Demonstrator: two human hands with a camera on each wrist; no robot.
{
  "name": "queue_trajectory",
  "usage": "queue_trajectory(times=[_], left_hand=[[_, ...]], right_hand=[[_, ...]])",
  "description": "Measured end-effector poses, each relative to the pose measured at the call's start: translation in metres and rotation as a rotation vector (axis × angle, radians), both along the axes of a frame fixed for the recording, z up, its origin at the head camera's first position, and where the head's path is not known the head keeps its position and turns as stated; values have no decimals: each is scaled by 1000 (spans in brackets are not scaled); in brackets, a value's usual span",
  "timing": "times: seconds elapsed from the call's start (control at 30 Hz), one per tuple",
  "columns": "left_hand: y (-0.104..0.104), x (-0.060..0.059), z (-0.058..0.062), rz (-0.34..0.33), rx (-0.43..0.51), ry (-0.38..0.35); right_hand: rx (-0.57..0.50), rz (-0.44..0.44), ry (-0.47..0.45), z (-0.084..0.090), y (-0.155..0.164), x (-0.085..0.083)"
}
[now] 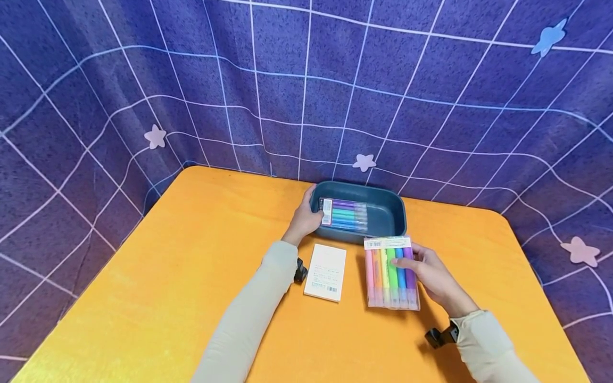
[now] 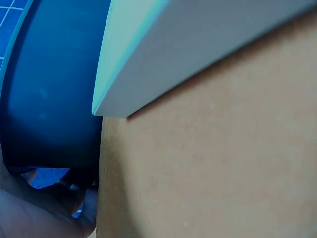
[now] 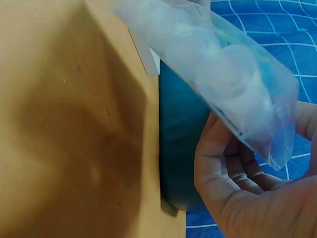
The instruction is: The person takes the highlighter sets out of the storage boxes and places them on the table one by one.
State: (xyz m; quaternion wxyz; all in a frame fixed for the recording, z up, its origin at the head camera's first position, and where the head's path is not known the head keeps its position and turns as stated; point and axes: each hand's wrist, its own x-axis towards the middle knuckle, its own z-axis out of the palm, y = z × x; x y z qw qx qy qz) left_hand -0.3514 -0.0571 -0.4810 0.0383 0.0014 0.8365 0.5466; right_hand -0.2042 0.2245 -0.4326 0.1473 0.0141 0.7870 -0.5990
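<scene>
Head view: orange table (image 1: 167,298) against a purple grid-pattern cloth backdrop (image 1: 143,80). Dark teal oblong plastic tray (image 1: 388,205) sits at the table's far middle. Inside it lies a clear pack of blue, green and purple pens (image 1: 346,214). Left hand (image 1: 306,215) is at the tray's left end, fingers curled over the rim onto the pack's labelled end. Right hand (image 1: 433,276) holds a clear pack of rainbow-coloured markers (image 1: 390,274) lying just in front of the tray, thumb on top, fingers along its right edge. Small white flat box with a barcode (image 1: 326,272) lies between the forearms, apart from both packs.

Left wrist view: only close-up detail, the tray's dark outer wall (image 2: 54,84), a corner of the white box (image 2: 163,54) and table surface; the hand (image 2: 34,213) shows only as a blurred edge at the bottom, grip not readable here.

Right wrist view: open palm with curled fingers (image 3: 247,193) under the marker pack's clear wrapper (image 3: 223,64), thumb side out of sight; tray wall (image 3: 181,144) just behind.
</scene>
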Motion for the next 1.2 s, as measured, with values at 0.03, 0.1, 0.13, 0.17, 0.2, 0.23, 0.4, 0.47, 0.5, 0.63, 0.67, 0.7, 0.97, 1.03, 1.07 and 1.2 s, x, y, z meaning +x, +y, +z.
queue_trajectory(times=[0.03,0.1,0.13,0.17,0.2,0.23,0.4,0.47,0.5,0.63,0.67,0.7,0.97,1.03,1.07,1.2], left_hand=[[0,0,0,1,-2,2],[0,0,0,4,-6,4],[0,0,0,6,-6,4],[0,0,0,7,-7,4],[1,0,0,8,-8,3],[0,0,0,10,-7,2],[1,0,0,12,2,-2],[1,0,0,12,5,2],[1,0,0,11,6,4],[0,0,-1,10,3,7],[0,0,-1,9,3,6],[0,0,-1,8,1,4],[0,1,0,-1,3,14],[0,1,0,-2,2,18],[0,1,0,-2,0,19],[-1,1,-1,1,-6,17]], right_hand=[[-5,-1,-7,0,0,0],[-10,0,-12,-1,-1,0],[-9,-2,-14,-2,-2,0],[-8,-6,-14,-2,-3,0],[-5,-7,-11,-3,-4,0],[-4,-7,-7,-3,-5,0],[-3,-5,-5,-5,-9,0],[-2,-10,-9,-6,-10,0],[-2,-10,-11,-7,-10,0],[-11,-12,-30,-8,-11,0],[-17,-12,-37,-8,-12,0],[-21,-8,-42,-8,-12,1],[-33,10,-54,-11,-17,0],[-29,10,-59,-11,-18,0],[-28,8,-63,-12,-18,0],[-32,18,-70,-12,-20,0]])
